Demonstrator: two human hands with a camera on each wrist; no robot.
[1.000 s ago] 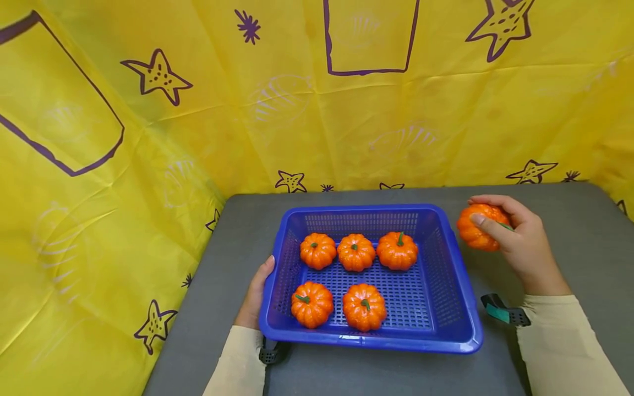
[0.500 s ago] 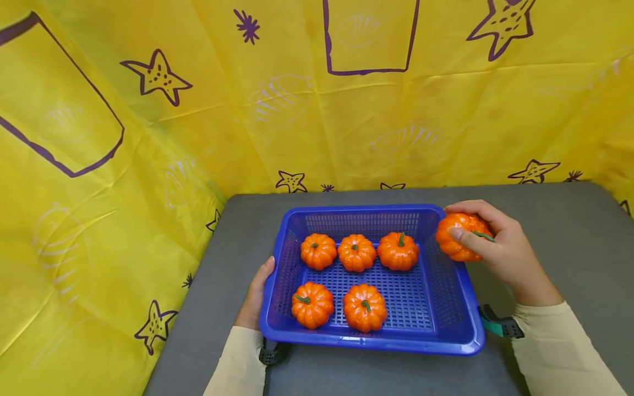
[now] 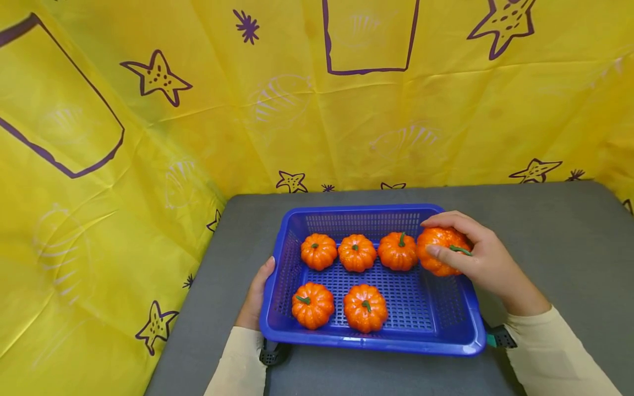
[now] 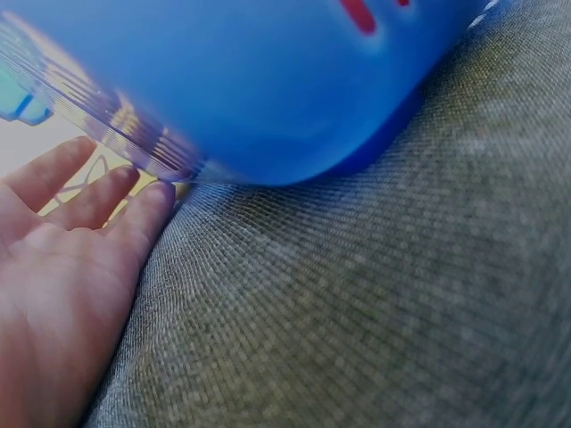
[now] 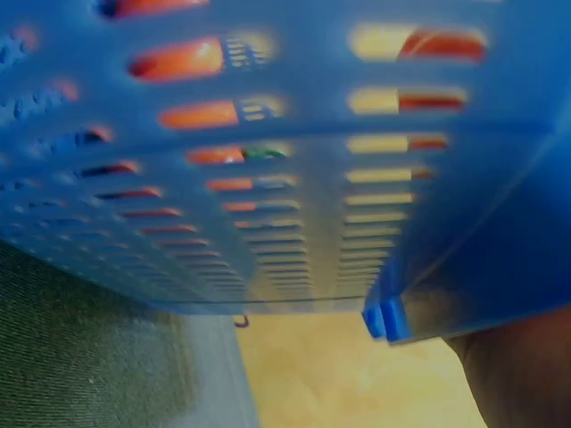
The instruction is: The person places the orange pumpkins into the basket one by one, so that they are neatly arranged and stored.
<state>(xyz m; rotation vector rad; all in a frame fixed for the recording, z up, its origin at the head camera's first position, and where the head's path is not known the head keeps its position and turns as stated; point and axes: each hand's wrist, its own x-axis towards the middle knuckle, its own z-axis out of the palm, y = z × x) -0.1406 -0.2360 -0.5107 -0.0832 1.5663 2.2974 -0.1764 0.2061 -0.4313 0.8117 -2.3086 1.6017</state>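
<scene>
A blue slotted plastic basket (image 3: 465,324) sits on the grey table (image 3: 545,231) with several small orange pumpkins (image 3: 356,253) inside, in two rows. My right hand (image 3: 482,258) grips one more orange pumpkin (image 3: 438,245) over the basket's right rim, beside the back row. My left hand (image 3: 255,294) rests with straight fingers against the basket's left wall; the left wrist view shows its fingers (image 4: 98,201) by the basket (image 4: 268,89). The right wrist view shows only the basket's wall (image 5: 268,178) close up.
A yellow cloth with purple stars (image 3: 158,77) hangs behind and to the left of the table. Bare grey table lies to the right of the basket and along its front.
My right hand has carried the pumpkin leftward from beside the basket to over its right rim, close to the back row. The left hand and basket have stayed put.
</scene>
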